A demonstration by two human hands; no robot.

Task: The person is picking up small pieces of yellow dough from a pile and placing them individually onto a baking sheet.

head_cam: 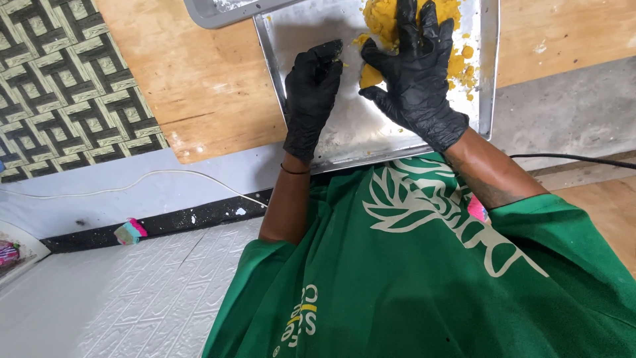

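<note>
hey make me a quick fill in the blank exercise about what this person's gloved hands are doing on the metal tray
1. Both hands wear gloves of the colour ____.
2. The right hand lies spread over a mass of ____ dough.
3. The left hand is curled into a loose fist on the bare part of the metal ____, beside the dough.
4. The tray sits on a ____ board.

Missing words: black; yellow; tray; wooden
</note>
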